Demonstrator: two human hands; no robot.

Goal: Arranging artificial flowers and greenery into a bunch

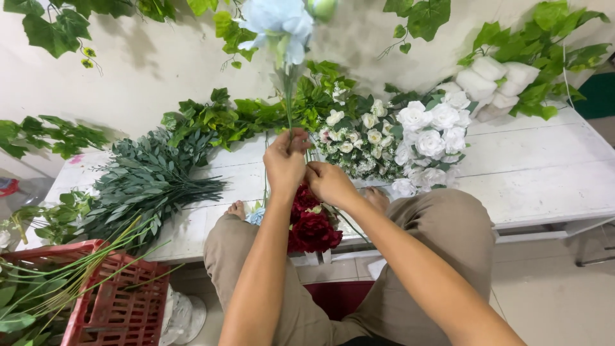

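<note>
Both hands meet at the middle of the frame. The left hand (285, 160) is clenched around the thin green stem (289, 106) of a pale blue flower (277, 22), holding it upright so the bloom stands at the top edge of the picture. The right hand (328, 182) sits just beside it, touching the left, its fingers curled in at the foot of that stem; whether it pinches the stem itself or something tied about it, I cannot tell from here.

Directly under the hands, between the person's knees, lies a cluster of dark red flowers (312, 227), with a bit of light blue petal beside it at the left. To my eye that is what has been put together so far, and the blue flower is not yet set down among them.

Plenty looks unused. On the white table (544, 173) a bunch of white roses (430, 138) lies right of centre, with smaller cream blooms just left of it. Grey-green leaf sprays (150, 179) fan out at the left, and brighter green leaves run along the wall behind. A red crate (118, 304) at the lower left holds long green stems.
</note>
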